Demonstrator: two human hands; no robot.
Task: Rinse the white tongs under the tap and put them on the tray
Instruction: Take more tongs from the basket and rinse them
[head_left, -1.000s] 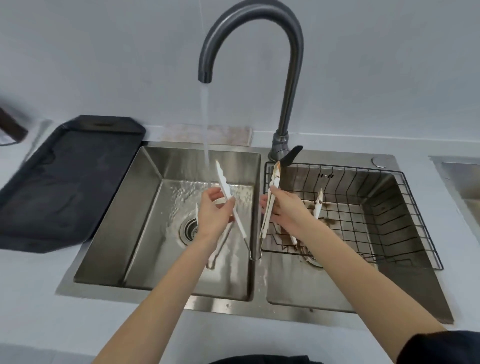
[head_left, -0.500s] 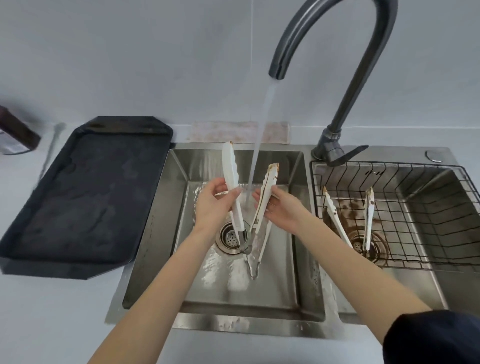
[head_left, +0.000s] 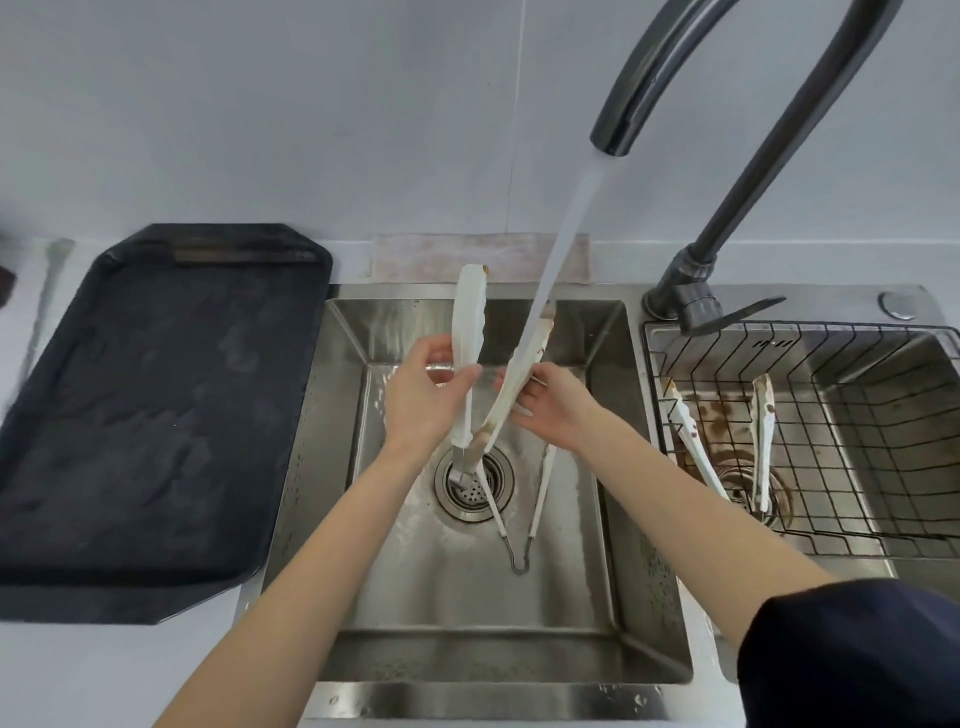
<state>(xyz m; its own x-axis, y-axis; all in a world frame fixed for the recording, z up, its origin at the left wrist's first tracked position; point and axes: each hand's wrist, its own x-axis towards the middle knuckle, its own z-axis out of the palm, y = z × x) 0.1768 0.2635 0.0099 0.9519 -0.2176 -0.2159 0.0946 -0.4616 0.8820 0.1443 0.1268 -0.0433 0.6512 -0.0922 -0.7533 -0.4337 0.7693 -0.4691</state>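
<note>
White tongs (head_left: 470, 332) are up over the left sink basin (head_left: 582, 597), arms spread, left hand (head_left: 423, 397) gripping one arm, right hand (head_left: 550, 402) pinching the stained other arm. Water from the tap (head_left: 727, 171) runs onto that arm. Left of the basin lies the black tray (head_left: 150, 415); right of it, a wire basket (head_left: 857, 441) holds more tongs (head_left: 761, 441).

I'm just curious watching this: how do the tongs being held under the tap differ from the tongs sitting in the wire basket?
The held tongs are gripped by the left hand and right hand in the running water over the left basin. The basket tongs lie untouched and out of the stream in the wire basket. Both are white with brown stains.
</note>
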